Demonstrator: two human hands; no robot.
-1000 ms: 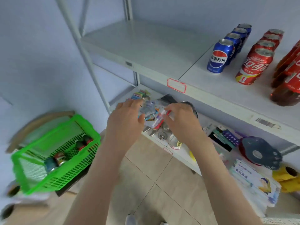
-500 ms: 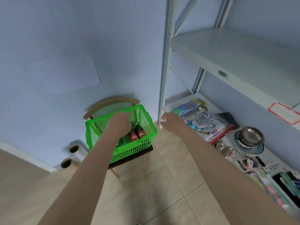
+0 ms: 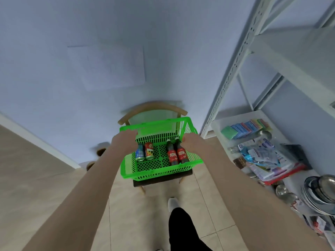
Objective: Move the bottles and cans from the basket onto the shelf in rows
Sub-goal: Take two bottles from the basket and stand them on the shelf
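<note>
- The left hand point(image 3: 125, 142) hangs over the left side of the green basket point(image 3: 159, 175), with its back to the camera and its fingers pointing into the basket. The fingertips are hidden, so I cannot tell whether it is relaxed or grasping anything.
- The blue can point(image 3: 140, 153) lies on the basket floor just below this hand's fingers. The red can point(image 3: 149, 150) lies beside it, on the side away from the wrist. The two cans touch, and their tops point toward the person.
- The right hand point(image 3: 193, 144) hangs over the right side of the basket, knuckles turned inward. Its curled fingers are right at the cap of the right bottle point(image 3: 181, 154). It is not clear whether they pinch the cap or only come close to it.
- The left bottle point(image 3: 171, 155) lies against the right bottle, on the side farther from the right hand. Both have red labels, and their caps point away from the person.
- Bare green mesh lies between the hands, separating the cans from the bottles.
- The basket sits on the seat of a wooden chair point(image 3: 152, 108), whose curved back rises beyond both hands.
- The white metal shelf point(image 3: 290, 57) stands to the outside of the right hand, with its empty board well above that hand.
- Packets point(image 3: 264, 156) and metal bowls point(image 3: 320, 191) lie on the shelf's lowest board, past the right forearm.
</note>
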